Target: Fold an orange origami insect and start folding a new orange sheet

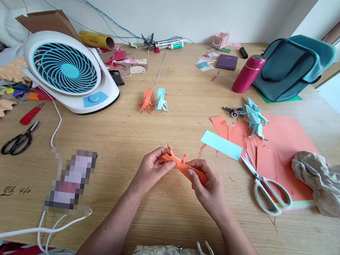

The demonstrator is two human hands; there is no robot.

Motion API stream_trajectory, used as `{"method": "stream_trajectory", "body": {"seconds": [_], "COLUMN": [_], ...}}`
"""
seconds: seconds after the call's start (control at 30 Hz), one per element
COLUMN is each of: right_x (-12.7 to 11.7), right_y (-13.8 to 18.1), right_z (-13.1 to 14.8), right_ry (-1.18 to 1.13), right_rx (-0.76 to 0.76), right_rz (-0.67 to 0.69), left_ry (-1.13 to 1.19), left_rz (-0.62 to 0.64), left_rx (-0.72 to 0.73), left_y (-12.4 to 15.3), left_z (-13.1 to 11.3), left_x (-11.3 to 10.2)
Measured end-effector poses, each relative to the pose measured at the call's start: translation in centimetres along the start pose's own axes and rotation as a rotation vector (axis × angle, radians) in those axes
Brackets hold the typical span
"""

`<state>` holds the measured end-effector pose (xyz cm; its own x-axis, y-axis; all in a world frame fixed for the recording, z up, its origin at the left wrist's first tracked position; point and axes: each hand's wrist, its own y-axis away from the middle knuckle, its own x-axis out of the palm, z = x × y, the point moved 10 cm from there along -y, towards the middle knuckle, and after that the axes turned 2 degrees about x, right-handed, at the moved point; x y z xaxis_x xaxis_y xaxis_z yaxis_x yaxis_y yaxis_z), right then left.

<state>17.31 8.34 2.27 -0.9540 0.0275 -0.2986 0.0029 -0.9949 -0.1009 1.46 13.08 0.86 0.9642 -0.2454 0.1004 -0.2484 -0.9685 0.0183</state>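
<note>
Between my two hands, above the middle of the table, is a folded orange paper figure (180,163) with small pointed pieces sticking up. My left hand (151,171) pinches its left end between thumb and fingers. At its right end, my right hand (207,180) grips the paper the same way. Beyond the hands stand an orange paper figure (146,101) and a light blue paper figure (161,100), both with thin legs. To the right lies a light blue paper strip (221,145), partly over orange paper sheets (288,136). White-handled scissors (264,188) rest on the sheets' near edge.
A white fan (70,72) stands at the left, with black scissors (19,141) and a red cutter (32,114) near it. A blurred phone (71,179) lies near a white cable. A pink bottle (249,74), a teal bag (290,70) and a cloth (322,181) are at the right.
</note>
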Motion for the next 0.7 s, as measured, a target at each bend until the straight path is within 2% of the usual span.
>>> {"method": "stream_trajectory", "body": {"seconds": [0.27, 0.43, 0.7], "right_x": [-0.5, -0.5, -0.1], "right_y": [0.5, 0.6, 0.5], "right_z": [1.0, 0.5, 0.0], "right_ry": [0.078, 0.004, -0.109], "right_rx": [-0.085, -0.019, 0.049], "right_rz": [-0.094, -0.093, -0.054], "left_ry": [-0.135, -0.166, -0.152], "left_rz": [-0.054, -0.062, -0.037], "left_rx": [0.105, 0.200, 0.143], "left_y": [0.7, 1.1, 1.0], "left_z": [-1.5, -2.5, -2.2], "left_x": [0.1, 0.5, 0.2]}}
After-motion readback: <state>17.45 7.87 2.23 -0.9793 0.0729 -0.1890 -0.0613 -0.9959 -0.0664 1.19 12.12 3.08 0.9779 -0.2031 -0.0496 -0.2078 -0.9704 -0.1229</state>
